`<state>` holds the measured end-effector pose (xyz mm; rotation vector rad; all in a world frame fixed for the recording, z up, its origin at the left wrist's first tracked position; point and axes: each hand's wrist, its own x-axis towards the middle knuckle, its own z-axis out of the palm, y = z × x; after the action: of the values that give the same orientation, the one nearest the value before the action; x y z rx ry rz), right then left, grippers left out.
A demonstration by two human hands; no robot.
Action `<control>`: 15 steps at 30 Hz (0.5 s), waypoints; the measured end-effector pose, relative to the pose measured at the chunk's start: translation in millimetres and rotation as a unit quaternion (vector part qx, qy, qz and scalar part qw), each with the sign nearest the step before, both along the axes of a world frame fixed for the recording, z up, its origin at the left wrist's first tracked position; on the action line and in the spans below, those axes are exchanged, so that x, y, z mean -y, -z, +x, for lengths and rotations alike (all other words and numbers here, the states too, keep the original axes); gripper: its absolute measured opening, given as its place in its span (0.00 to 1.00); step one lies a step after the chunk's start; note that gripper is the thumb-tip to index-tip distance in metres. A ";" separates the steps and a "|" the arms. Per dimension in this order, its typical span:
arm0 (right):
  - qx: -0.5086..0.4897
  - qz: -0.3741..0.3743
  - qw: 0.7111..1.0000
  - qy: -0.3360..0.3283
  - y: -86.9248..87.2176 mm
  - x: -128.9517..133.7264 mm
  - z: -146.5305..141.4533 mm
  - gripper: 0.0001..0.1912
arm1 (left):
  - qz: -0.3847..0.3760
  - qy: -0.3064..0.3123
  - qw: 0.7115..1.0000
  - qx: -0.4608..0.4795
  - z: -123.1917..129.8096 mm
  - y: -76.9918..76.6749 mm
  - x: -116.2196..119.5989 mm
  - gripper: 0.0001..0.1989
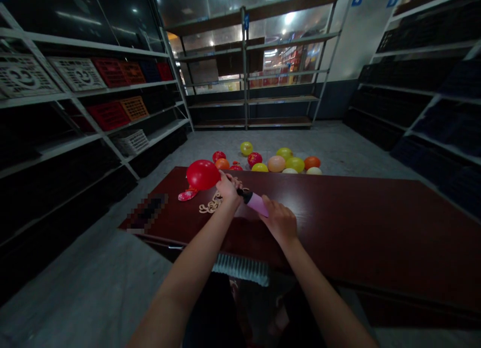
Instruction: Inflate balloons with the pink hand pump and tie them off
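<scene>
My left hand (228, 188) is closed at the neck of a partly inflated red balloon (202, 175), which sticks out to the left above the table. In my right hand (281, 220) is a pink-purple balloon pump (257, 204), its black nozzle end pointing at my left hand. The join between nozzle and balloon neck is hidden by my left fingers. Below the red balloon lies a small red-and-white patterned flat balloon (187, 194). Several beige, curled, limp pieces (211, 205) are heaped on the table beside my left wrist.
The dark red-brown table (356, 222) stretches to the right. Inflated balloons, including a yellow one (246, 148) and an orange one (311, 162), lie on the floor beyond it. Shelves with crates (109, 114) stand left; a metal rack (246, 102) stands behind. A blurred patch covers something at the table's left.
</scene>
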<state>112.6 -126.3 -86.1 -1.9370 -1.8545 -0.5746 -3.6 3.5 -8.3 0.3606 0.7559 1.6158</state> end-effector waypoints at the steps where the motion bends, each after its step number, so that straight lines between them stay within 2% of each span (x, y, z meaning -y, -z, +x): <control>1: 0.008 -0.002 1.000 -0.007 1.2 -0.3 -0.7 0.23 | -0.002 -0.007 1.000 0.001 -7.3 -0.5 -0.9 0.24; 6: 0.037 0.027 0.999 -0.021 8.5 -1.9 -0.6 0.24 | 0.022 -0.017 1.000 -0.001 -50.9 -16.4 -8.1 0.23; 12: 0.066 0.118 0.989 -0.068 13.9 -6.2 -1.6 0.22 | 0.035 -0.024 0.999 -0.014 -109.7 -52.7 -23.1 0.23; 15: 0.059 0.125 0.986 -0.095 16.2 -9.5 -2.1 0.22 | 0.037 -0.034 0.998 -0.032 -120.1 -71.7 -25.2 0.23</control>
<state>110.6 -116.8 -102.3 -1.5763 -1.9071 -0.8323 -123.8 28.7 63.5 0.4458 0.7665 1.7065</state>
